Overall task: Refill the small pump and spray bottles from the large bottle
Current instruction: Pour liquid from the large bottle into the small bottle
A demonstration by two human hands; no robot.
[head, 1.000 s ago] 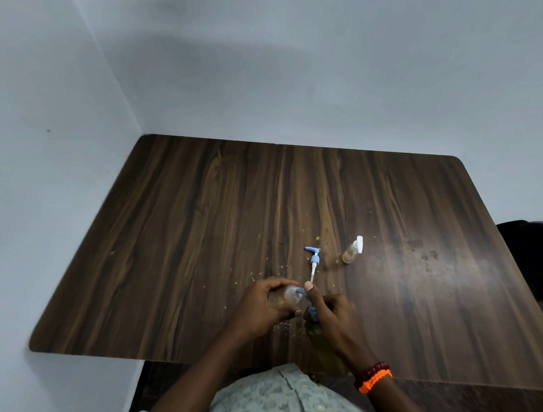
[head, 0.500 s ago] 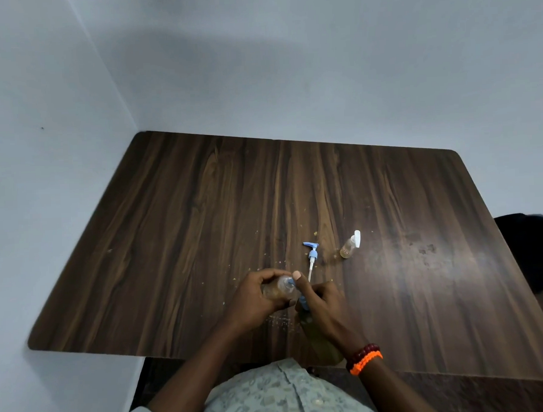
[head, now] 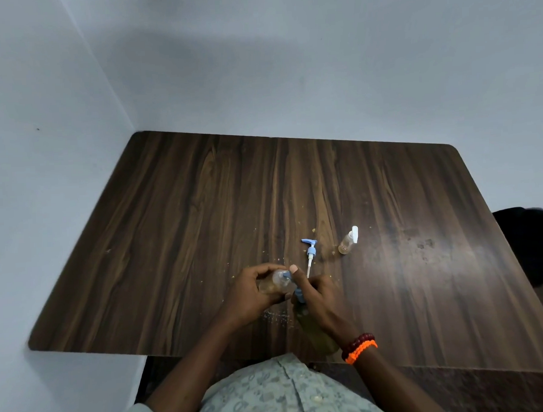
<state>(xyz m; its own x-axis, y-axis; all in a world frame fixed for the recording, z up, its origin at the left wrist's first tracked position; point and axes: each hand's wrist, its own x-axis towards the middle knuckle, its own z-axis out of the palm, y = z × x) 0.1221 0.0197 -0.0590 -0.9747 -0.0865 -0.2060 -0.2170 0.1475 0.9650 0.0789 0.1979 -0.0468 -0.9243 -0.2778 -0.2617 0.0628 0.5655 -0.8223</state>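
Hands unmoved, left hand [head: 252, 295] gripping clear small bottle [head: 275, 283], right hand [head: 319, 300] clasping large bottle [head: 313, 331].

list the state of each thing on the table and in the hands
left hand: gripping the small bottle, tilted
right hand: holding the large bottle, blue pump at the small bottle's mouth
blue pump head: detached, lying flat
spray bottle: capped, untouched on the table
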